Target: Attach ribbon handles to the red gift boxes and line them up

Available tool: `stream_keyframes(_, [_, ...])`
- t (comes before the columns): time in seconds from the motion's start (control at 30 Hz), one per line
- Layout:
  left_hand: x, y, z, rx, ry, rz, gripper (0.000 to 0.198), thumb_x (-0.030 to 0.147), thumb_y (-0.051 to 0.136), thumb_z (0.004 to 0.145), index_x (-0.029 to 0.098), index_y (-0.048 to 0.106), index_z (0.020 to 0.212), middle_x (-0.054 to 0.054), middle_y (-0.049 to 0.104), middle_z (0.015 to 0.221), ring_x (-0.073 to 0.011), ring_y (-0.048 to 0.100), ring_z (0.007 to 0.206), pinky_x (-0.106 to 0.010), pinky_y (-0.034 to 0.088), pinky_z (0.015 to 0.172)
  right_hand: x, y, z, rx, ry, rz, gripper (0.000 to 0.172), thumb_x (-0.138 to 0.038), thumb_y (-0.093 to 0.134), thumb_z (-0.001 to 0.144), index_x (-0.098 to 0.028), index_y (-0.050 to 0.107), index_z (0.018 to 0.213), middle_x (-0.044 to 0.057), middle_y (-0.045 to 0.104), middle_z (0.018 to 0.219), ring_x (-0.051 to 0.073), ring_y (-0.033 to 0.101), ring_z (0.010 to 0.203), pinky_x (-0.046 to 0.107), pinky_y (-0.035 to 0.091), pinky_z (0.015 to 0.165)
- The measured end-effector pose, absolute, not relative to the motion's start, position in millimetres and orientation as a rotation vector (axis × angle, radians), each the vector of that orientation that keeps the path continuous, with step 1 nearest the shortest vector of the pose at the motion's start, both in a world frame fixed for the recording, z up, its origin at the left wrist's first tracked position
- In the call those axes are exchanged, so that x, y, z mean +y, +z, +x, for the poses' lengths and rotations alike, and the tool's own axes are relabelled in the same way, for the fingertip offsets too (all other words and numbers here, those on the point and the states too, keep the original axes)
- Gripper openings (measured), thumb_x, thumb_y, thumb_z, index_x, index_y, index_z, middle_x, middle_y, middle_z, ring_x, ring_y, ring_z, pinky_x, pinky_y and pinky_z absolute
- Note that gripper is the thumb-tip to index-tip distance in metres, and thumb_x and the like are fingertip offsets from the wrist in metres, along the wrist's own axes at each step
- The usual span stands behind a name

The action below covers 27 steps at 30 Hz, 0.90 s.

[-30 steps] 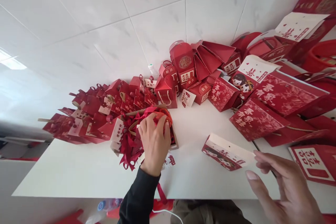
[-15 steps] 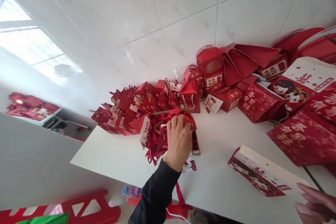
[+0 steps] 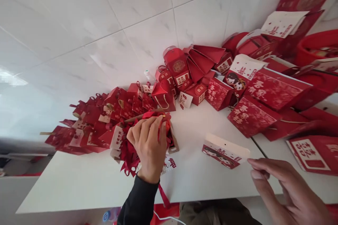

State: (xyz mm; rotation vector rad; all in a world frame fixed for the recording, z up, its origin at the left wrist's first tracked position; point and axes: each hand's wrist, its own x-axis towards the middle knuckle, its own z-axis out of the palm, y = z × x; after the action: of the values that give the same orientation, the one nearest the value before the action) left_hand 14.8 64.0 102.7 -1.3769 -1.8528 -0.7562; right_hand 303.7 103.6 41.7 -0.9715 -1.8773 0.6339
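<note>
My left hand (image 3: 148, 145) reaches into a small box of red ribbons (image 3: 133, 153) on the white table (image 3: 79, 179), its fingers pinched on a red ribbon with a small gold bead (image 3: 164, 122). My right hand (image 3: 287, 191) hovers at the lower right, fingers loosely spread, holding nothing. Just beyond its fingertips lies a flat red and white folded gift box (image 3: 224, 151).
Many small red gift bags (image 3: 105, 112) are heaped along the tiled wall at the left. Larger red boxes and bags (image 3: 250, 116) crowd the right and back. A red stool and a plastic bottle (image 3: 108, 216) sit below the table edge.
The view swung left, then back right. My left hand stayed in the ribbon box and closed its fingers on a ribbon. My right hand came back into view near the flat box.
</note>
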Motion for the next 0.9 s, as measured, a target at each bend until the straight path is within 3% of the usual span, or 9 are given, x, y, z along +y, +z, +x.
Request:
stream_keyframes(0.13, [71.0,99.2,17.1,-1.835,-0.817,-1.371,0.014,0.023,0.065,0.098,0.019,0.074,0.107,-0.009,0.078,0.099,-0.0265,0.063,0.102,-0.042,0.037,0.096,104.3,57.2,294.1,-1.923,0.61,-0.831,0.017,-0.023,0.054,0.106,-0.026,0.065,0.119,0.005,0.065,0.107,0.021,0.066,0.097,0.027,0.055,0.084])
stream_keyframes(0.4, [82.4,94.1,23.1,-1.773,-0.992,-1.301,0.014,0.024,0.065,0.097,0.018,0.075,0.107,-0.009,0.079,0.094,-0.0243,0.066,0.094,-0.04,0.041,0.092,103.9,64.2,284.8,-1.928,0.652,-0.801,0.021,-0.017,0.052,0.106,-0.026,0.064,0.121,0.007,0.064,0.109,0.022,0.066,0.099,0.03,0.058,0.082])
stream_keyframes(0.57, [97.8,117.6,16.6,-1.758,-1.131,-1.197,0.016,0.024,0.063,0.098,0.017,0.076,0.104,-0.01,0.078,0.098,-0.024,0.067,0.095,-0.041,0.046,0.094,106.0,68.4,282.2,-1.924,0.646,-0.778,0.021,-0.018,0.052,0.106,-0.027,0.065,0.12,0.007,0.064,0.108,0.023,0.066,0.098,0.03,0.058,0.081])
stream_keyframes(0.7, [96.9,128.9,38.0,-1.74,-1.402,-1.242,0.012,0.02,0.067,0.095,0.019,0.075,0.103,-0.007,0.077,0.099,-0.022,0.069,0.095,-0.04,0.051,0.093,109.4,74.1,279.7,-1.914,0.65,-0.778,0.022,-0.017,0.051,0.106,-0.028,0.064,0.12,0.005,0.064,0.109,0.02,0.066,0.099,0.026,0.057,0.085])
stream_keyframes(0.9, [83.1,102.6,93.5,-2.058,-1.974,-1.363,0.011,0.026,0.067,0.096,0.024,0.076,0.102,-0.003,0.077,0.095,-0.0174,0.071,0.086,-0.033,0.057,0.082,119.9,89.1,271.1,-1.929,0.808,-0.812,0.02,-0.025,0.054,0.108,-0.031,0.062,0.126,0.003,0.065,0.113,0.018,0.067,0.099,0.023,0.06,0.084])
